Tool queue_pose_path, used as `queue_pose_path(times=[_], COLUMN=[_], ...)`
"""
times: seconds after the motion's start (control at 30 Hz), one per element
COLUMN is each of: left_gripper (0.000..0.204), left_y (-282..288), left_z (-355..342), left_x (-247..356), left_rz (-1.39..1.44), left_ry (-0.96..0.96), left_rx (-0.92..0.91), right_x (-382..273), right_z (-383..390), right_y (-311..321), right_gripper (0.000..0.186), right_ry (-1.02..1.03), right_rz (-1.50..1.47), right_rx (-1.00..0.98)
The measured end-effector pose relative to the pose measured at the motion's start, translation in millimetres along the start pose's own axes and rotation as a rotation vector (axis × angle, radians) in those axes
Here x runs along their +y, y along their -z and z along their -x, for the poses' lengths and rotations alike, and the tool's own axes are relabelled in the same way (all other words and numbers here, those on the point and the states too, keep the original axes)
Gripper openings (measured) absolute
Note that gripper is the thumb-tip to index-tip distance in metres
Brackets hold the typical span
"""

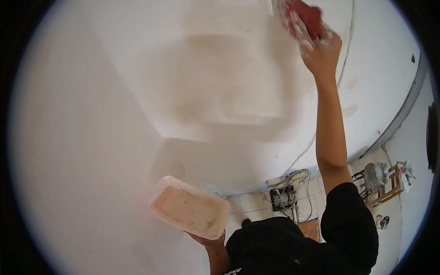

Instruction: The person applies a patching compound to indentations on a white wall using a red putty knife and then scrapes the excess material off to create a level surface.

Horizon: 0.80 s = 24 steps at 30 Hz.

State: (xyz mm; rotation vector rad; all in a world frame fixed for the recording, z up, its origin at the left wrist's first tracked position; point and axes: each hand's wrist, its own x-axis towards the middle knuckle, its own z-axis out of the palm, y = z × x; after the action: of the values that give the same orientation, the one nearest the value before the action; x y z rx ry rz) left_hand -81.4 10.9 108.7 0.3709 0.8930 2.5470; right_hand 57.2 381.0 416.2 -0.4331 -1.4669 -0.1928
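My right hand (324, 52) is raised high against the pale wall (229, 78), fingers closed round a red plastering trowel (306, 18). White paste smears the trowel and my fingers, and the trowel's far end runs out of the picture. Low on the left, my left hand (213, 239) grips a shallow rectangular plaster tray (190, 208) from beneath its near edge. The tray's bare surface is pinkish beige with a whitish rim and a few dark marks. Most of my left fingers are hidden under it. Damp-looking darker patches spread over the wall between my hands.
A thin cable (346, 59) hangs down the wall beside my right arm. On the tiled floor lies a black, paste-spattered device (283, 198) among looped cords. To the right stand a bucket (376, 176) with a stick in it and a wooden stool (388, 192).
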Motion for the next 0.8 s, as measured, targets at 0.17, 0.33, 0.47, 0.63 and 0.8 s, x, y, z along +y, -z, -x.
queue_pose_path(times=[0.17,0.33,0.47,0.63,0.8], left_gripper=[0.074,0.075,0.075,0.076,0.079], left_y=[2,-12,-14,-22,-15], left_z=[-4,1,-8,-13,-12], left_x=[-3,-10,-13,-9,-10], left_rz=[0.225,0.038,0.249,0.294,0.051], left_ry=[0.205,0.087,0.220,0.189,0.098], left_rx=[-0.083,-0.113,-0.217,-0.163,-0.171], right_x=[-47,-61,-78,-82,-50], right_z=[-21,55,129,109,27], right_y=[-38,-72,-65,-41,-25], right_gripper=[0.020,0.029,0.031,0.024,0.057], right_ry=[0.399,0.529,0.696,0.484,0.448], right_rz=[0.240,0.316,0.392,0.096,0.344], right_rx=[0.027,-0.058,-0.257,-0.317,0.107])
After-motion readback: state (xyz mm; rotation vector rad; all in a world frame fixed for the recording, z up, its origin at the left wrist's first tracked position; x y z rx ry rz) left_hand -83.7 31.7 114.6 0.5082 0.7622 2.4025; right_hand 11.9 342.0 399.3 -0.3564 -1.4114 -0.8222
